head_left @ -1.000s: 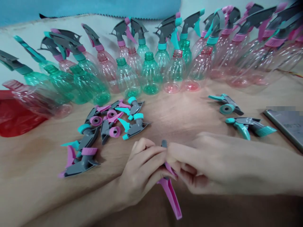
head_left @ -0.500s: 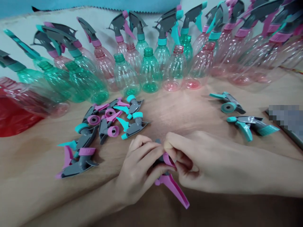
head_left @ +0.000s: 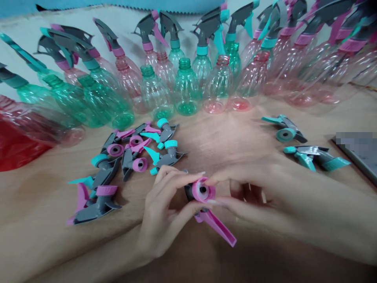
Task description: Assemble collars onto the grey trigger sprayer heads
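My left hand (head_left: 165, 214) grips a grey trigger spray head with a pink collar (head_left: 212, 192) and a pink trigger (head_left: 219, 228). The collar's open end faces up toward me, with a white ring and a dark hole inside. My right hand (head_left: 250, 192) has its thumb and forefinger on either side of that collar, its other fingers curled. Most of the grey body is hidden by my left fingers. To the left lie several loose spray heads, among them a pink-collared one (head_left: 101, 202) and a turquoise-collared one (head_left: 169, 155).
Clear green bottles (head_left: 186, 86) and pink bottles (head_left: 218, 88) stand along the back, several with spray heads on. Two turquoise-and-grey spray heads (head_left: 315, 157) lie at right, near a dark flat object (head_left: 357, 157). A red bag (head_left: 20, 145) sits at far left.
The collar has turned its open end upward, into view. My right fingers have loosened from a tight pinch over it to a wider hold at its sides.
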`<move>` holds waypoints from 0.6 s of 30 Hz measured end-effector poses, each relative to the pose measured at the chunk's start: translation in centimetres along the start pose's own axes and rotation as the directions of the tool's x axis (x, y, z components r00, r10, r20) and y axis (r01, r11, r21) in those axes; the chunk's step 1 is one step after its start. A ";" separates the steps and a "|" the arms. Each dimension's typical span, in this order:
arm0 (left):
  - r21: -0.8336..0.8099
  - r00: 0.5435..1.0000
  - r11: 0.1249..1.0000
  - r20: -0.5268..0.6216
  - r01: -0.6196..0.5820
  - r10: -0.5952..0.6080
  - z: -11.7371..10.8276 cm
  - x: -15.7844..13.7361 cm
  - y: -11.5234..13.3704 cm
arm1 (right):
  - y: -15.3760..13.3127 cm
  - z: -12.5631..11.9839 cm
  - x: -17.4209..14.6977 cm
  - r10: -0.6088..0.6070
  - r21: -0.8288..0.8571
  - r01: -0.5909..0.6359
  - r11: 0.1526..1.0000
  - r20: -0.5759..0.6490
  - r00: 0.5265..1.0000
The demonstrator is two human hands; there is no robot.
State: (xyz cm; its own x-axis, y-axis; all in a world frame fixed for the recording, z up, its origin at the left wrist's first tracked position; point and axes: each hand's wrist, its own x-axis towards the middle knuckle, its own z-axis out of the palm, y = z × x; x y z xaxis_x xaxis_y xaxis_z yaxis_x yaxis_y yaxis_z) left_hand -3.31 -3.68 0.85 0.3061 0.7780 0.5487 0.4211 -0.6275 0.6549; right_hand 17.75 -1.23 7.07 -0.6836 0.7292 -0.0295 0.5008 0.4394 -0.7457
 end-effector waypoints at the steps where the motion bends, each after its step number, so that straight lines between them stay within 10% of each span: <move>1: 0.001 1.000 1.000 -0.006 -0.002 0.002 0.0 0.0 0.0 | -0.3 0.1 -0.2 0.008 0.015 -0.008 1.000 0.016 1.000; 12: -0.016 1.000 1.000 -0.001 -0.008 0.008 -0.1 -0.5 -0.1 | -0.9 0.6 0.0 0.092 0.156 -0.124 0.980 0.199 0.976; 18: -0.036 0.998 0.999 0.048 -0.028 0.029 -0.1 -0.3 0.0 | 0.1 0.3 0.2 0.020 0.077 -0.023 0.997 0.036 0.999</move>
State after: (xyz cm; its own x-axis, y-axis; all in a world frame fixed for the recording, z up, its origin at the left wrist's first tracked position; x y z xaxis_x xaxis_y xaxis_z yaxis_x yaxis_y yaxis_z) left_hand -3.54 -3.88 0.73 0.3587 0.7598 0.5423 0.3813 -0.6495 0.6578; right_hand 17.49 -1.22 6.75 -0.6921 0.7186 -0.0680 0.4736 0.3810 -0.7941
